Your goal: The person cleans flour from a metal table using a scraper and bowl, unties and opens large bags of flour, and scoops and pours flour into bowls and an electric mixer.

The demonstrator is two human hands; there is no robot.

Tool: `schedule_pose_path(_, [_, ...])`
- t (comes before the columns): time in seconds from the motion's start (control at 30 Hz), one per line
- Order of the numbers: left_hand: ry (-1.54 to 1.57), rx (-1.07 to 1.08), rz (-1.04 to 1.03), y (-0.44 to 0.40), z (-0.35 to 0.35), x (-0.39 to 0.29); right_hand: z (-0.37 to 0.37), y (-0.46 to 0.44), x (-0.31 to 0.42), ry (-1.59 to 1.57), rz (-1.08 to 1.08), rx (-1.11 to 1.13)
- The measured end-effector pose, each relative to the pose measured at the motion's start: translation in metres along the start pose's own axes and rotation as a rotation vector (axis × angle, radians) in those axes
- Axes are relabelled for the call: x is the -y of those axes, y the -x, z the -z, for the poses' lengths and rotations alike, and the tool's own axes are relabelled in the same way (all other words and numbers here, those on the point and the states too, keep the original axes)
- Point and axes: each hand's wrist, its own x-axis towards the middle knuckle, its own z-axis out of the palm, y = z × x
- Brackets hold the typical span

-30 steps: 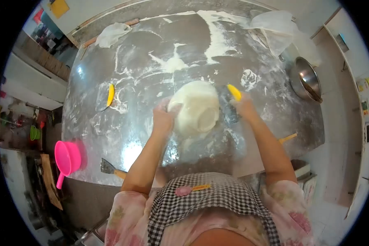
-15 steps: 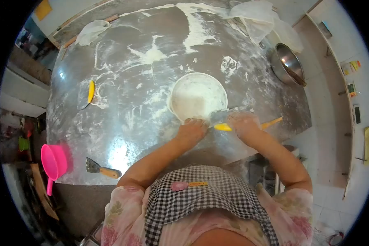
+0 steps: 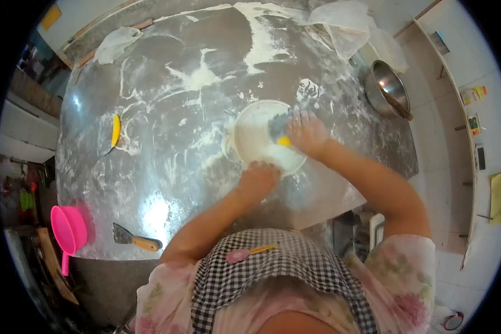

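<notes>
A white round basin, dusted and streaked with flour inside, sits on the floury table. My left hand curls its fingers over the basin's near rim and grips it. Above the basin's right side, my right hand is closed on a dough scraper. The scraper's yellow handle shows beside the fingers, and its grey blade, blurred by motion, reaches into the basin. My right hand hides part of the basin's right rim.
Flour covers much of the metal table. A second yellow-handled scraper lies at left. Near the left edge are a pink dipper and a wooden-handled scraper. A steel bowl stands at right, near plastic sheeting.
My right hand has moved up and left from the table beside the basin, bringing the scraper over the basin. My left hand stays at the near rim.
</notes>
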Motion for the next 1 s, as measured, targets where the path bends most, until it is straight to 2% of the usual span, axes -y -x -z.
schedule_pose_path(0.03, [0.007, 0.022, -0.002, 0.001, 0.003, 0.006, 0.001, -0.005, -0.003, 0.023, -0.010, -0.077])
schedule_pose_path(0.13, [0.023, 0.054, -0.004, 0.004, 0.005, 0.012, -0.008, 0.007, 0.004, -0.116, 0.045, -0.054])
schedule_pose_path(0.23, [0.035, -0.008, -0.001, 0.008, 0.000, 0.005, 0.054, 0.048, 0.012, 0.141, 0.183, 0.252])
schedule_pose_path(0.33, [0.050, -0.062, 0.010, 0.005, -0.001, -0.004, 0.011, 0.041, 0.007, 0.250, 0.015, -0.062])
schedule_pose_path(0.37, [0.047, -0.046, 0.028, 0.004, -0.002, -0.008, -0.002, 0.026, 0.006, 0.080, 0.010, -0.008])
schedule_pose_path(0.43, [0.055, -0.005, 0.078, -0.001, -0.003, -0.014, 0.019, -0.007, 0.001, -0.018, -0.021, 0.238])
schedule_pose_path(0.5, [0.077, 0.045, 0.143, -0.012, 0.001, -0.012, 0.036, -0.022, -0.028, -0.148, -0.091, 0.253])
schedule_pose_path(0.57, [0.302, -0.075, 0.138, -0.016, 0.018, -0.005, 0.056, -0.014, -0.043, -0.301, -0.158, 0.202])
schedule_pose_path(0.63, [0.179, -0.346, 0.300, -0.018, 0.035, 0.025, 0.067, 0.007, -0.054, -0.476, -0.222, 0.085])
schedule_pose_path(0.7, [0.269, -0.549, 0.743, -0.030, 0.035, 0.068, 0.049, 0.022, -0.058, -0.595, -0.292, 0.005])
schedule_pose_path(0.77, [0.351, -0.506, 0.689, -0.052, -0.014, 0.121, 0.036, 0.032, -0.054, -0.672, -0.360, -0.041])
schedule_pose_path(0.87, [0.929, -0.018, 0.849, -0.075, -0.001, 0.111, 0.030, 0.047, -0.043, -0.730, -0.456, -0.038])
schedule_pose_path(0.97, [0.737, -0.401, 0.641, -0.078, 0.015, 0.074, 0.023, 0.061, -0.036, -0.772, -0.565, -0.036])
schedule_pose_path(1.0, [0.720, -0.442, 0.605, -0.078, 0.017, 0.070, 0.018, 0.065, -0.030, -0.776, -0.594, -0.061])
